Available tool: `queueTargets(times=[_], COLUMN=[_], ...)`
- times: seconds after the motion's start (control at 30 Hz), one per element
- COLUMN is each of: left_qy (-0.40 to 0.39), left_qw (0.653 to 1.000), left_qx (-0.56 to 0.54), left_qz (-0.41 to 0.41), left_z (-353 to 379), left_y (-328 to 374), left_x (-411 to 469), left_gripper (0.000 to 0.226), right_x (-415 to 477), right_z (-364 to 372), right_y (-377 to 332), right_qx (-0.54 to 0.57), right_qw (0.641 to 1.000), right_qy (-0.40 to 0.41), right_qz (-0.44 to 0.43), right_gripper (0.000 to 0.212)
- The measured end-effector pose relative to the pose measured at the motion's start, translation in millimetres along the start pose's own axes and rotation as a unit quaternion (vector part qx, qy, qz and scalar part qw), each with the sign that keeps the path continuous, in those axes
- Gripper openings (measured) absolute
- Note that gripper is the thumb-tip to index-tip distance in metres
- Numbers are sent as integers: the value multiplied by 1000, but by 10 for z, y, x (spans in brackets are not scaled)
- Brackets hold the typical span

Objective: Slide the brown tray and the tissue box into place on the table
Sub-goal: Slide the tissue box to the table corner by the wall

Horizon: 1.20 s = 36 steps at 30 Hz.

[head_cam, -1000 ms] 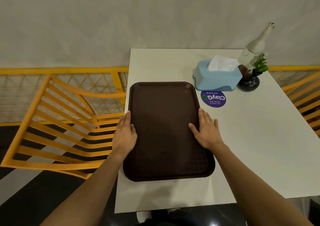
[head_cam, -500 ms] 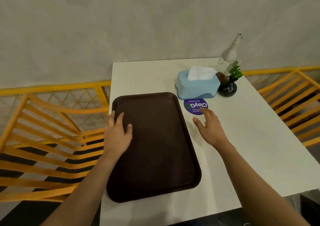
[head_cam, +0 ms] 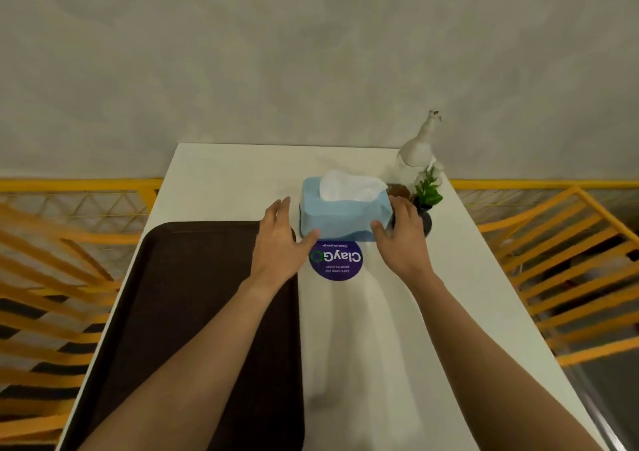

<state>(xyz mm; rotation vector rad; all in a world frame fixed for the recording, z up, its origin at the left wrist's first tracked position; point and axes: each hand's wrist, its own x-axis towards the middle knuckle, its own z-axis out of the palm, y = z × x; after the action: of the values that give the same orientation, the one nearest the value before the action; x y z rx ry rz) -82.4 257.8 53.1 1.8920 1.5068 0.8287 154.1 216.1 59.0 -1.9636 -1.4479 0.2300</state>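
Right behind the tissue box (head_cam: pixel 340 213), at the far right of the white tabletop (head_cam: pixel 432 329), stand a white bottle (head_cam: pixel 416 155) and a small green plant (head_cam: pixel 428 189) in a dark round pot (head_cam: pixel 428 224), crowding the box's right end. A purple round sticker (head_cam: pixel 335 260) lies flat on the tabletop just in front of the box. Yellow slatted chairs (head_cam: pixel 567 270) flank the tabletop on both sides, and a grey wall (head_cam: pixel 311 53) rises behind. The brown tray (head_cam: pixel 193 312) lies flat along the left side of the tabletop, reaching its left edge. The left hand (head_cam: pixel 280 243) is spread open, its thumb touching the box's lower left corner and its fingers raised beside the left end. The right hand (head_cam: pixel 403 236) is also spread, thumb on the front right corner and fingers along the right end, between box and pot. Neither hand is closed around the box; they bracket it. Both bare forearms reach forward, the left one passing over the tray.
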Motion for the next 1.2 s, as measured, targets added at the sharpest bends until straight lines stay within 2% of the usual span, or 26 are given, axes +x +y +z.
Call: queueTargets(times=[0.3,0.37,0.5,0.6,0.77,1.0,1.2], left_qy=[-10,-9,-4,2,-17,-22,-17], left_qw=[999,999,1000,1000,998,997,998], left_qx=[4,3,-9,-21,-61,-67,-50], left_qz=[-48,-43,-1,-1,-4,-24,-33], left_z=[400,424,470,503,472,288,-3], left_y=[78,68,11,-4,-60,-232,-508], left_x=[429,489,580,632,799,1093,1286], left_gripper=[110,102,70,68,67,63,67], right_x=[167,174,219,292,442,676,825], right_z=[217,266,351,400,493,659,897], right_y=[324,346,363,376,345,165,-128], right_qx=[85,117,173,182,164,162,142], right_qw=[994,990,981,979,981,982,984], right_qy=[-54,-60,-60,-56,-62,-64,-96], right_qz=[31,45,63,69,85,74,54], right_gripper=[75,74,57,52,61,55,56])
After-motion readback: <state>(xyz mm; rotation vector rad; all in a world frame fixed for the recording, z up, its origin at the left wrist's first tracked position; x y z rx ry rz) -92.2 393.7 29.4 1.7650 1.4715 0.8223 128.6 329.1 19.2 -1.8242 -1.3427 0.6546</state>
